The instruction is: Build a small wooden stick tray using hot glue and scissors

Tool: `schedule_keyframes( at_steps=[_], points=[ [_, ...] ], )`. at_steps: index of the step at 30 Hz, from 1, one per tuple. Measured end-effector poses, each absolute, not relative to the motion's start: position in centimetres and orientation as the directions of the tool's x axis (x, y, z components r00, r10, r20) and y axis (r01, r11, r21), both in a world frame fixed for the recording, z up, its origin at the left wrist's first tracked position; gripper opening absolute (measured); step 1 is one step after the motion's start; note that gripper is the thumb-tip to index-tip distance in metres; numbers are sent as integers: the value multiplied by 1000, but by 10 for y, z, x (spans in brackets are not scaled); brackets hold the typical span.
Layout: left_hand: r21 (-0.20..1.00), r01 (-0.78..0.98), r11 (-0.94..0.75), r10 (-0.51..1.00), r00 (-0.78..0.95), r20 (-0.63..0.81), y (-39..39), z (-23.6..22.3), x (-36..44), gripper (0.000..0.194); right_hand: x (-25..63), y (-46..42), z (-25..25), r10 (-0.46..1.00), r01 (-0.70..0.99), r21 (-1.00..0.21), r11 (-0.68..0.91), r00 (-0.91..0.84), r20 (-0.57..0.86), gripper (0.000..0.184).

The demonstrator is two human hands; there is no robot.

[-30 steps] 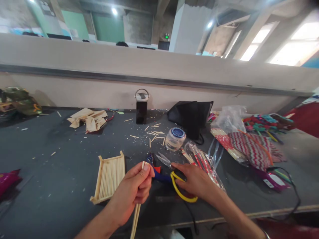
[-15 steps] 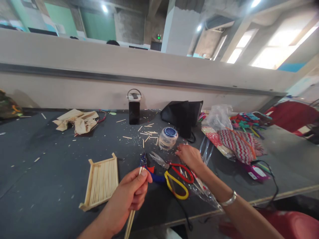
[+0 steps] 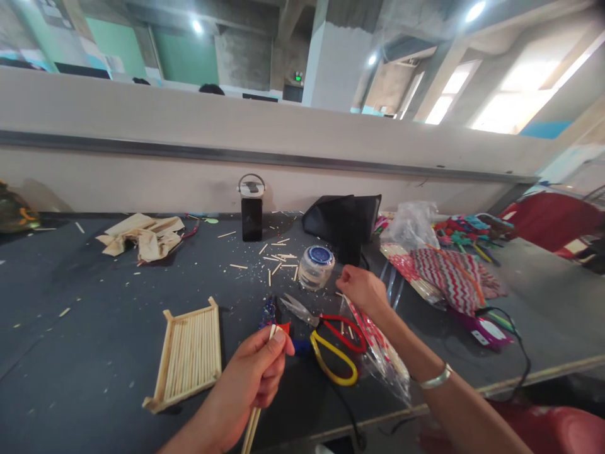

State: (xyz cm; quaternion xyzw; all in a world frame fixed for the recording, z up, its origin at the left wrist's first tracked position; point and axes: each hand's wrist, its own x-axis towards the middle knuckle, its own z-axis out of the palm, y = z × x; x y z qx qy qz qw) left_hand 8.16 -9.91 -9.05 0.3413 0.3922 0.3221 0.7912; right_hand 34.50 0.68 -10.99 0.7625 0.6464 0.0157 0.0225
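Note:
My left hand [image 3: 259,372] is closed around a few thin wooden sticks [image 3: 252,429], whose tips poke out above the thumb. My right hand [image 3: 363,289] is curled shut over the mouth end of a clear plastic packet of sticks with red print [image 3: 382,347]; whatever its fingers pinch is hidden. Between the hands lie scissors [image 3: 326,334] with one red and one yellow handle, blades half apart. Blue-handled pliers [image 3: 269,312] lie partly behind my left hand. To the left rests a tray-like panel of glued sticks [image 3: 191,356] with a raised frame.
A clear jar with a blue lid [image 3: 316,268] stands beyond the scissors, among scattered stick offcuts [image 3: 278,258]. Farther back are a black bottle [image 3: 252,217], a black case [image 3: 343,221] and crumpled brown paper [image 3: 144,236]. Knitted fabric [image 3: 444,277] and a purple item [image 3: 484,331] lie right.
My right hand has lifted slightly and its fingers have curled in, showing more of the packet. The left hand keeps its sticks and has barely moved. The view has shifted slightly.

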Motion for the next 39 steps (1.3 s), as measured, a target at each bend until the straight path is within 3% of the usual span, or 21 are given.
schedule_keyframes(
  at_steps=[5, 8, 13, 19, 27, 39],
  points=[
    [786, -225, 576, 760, 503, -413, -101, -87, 86, 30, 344, 4, -88, 972, 983, 77, -168, 153, 178, 22],
    [793, -215, 571, 759, 507, -409, -102, -85, 89, 29, 339, 5, -83, 975, 987, 109, -117, 93, 200, 26],
    [798, -204, 567, 756, 512, -407, -103, -85, 87, 31, 340, 10, -96, 1000, 989, 150, -8, 10, -9, 22],
    [803, -184, 567, 751, 515, -413, -103, -90, 81, 34, 349, 17, -114, 976, 986, 149, -69, 97, -193, 29],
    [816, -176, 551, 755, 523, -397, -106, -87, 80, 33, 355, 20, -114, 949, 986, 119, -120, 149, -277, 31],
    [816, -147, 559, 737, 538, -408, -104, -89, 86, 33, 359, 25, -117, 948, 987, 65, -149, 161, -274, 30]
  ],
)
